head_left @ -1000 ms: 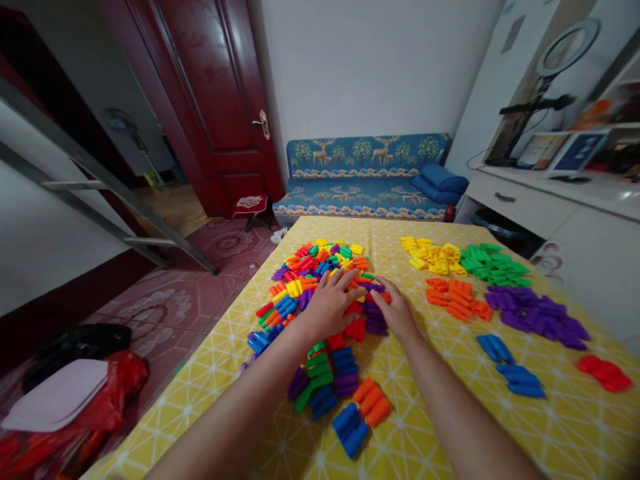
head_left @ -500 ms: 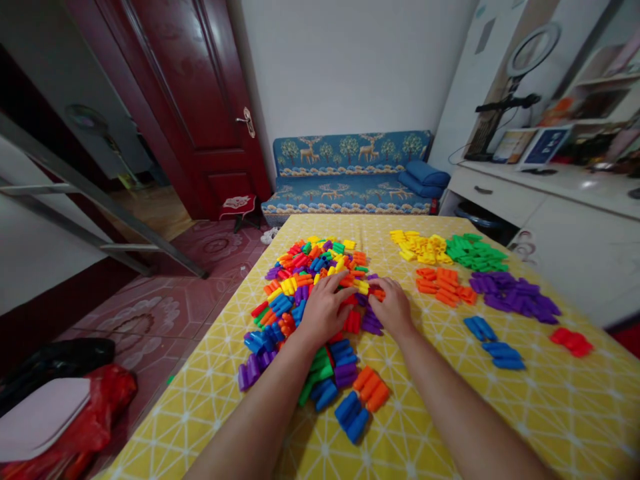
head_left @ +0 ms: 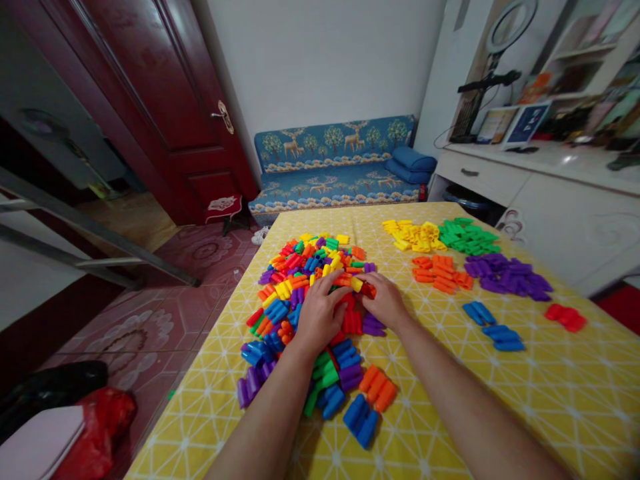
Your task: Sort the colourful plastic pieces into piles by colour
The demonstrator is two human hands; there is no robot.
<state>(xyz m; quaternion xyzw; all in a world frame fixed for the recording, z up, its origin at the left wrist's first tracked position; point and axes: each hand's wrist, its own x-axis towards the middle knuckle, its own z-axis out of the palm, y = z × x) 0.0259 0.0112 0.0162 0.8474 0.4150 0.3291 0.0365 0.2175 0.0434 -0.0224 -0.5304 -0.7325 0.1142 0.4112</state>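
A mixed pile of plastic building blocks (head_left: 293,267), in ribbed clusters of several colours, lies in front of me on the table. My left hand (head_left: 320,317) rests on the pile's near right part, its thumb and forefinger closed around an orange block (head_left: 343,280). Just right of it, my right hand (head_left: 387,303) curls its fingertips over an orange-red block (head_left: 369,290) at the pile's edge. A yellow block (head_left: 357,284) shows between the two hands. Parts of the held blocks are hidden by my fingers.
Blocks sorted by colour lie on the right: yellow (head_left: 415,235), green (head_left: 467,237), orange (head_left: 443,273), purple (head_left: 507,275), blue (head_left: 500,337) and red (head_left: 565,317). A patterned sofa (head_left: 330,177) stands beyond the table (head_left: 425,407); a white cabinet (head_left: 565,213) is at right.
The view has shifted slightly. My right hand's fingertips have drawn a little closer to my left hand and the yellow block. The sorted groups look unchanged.
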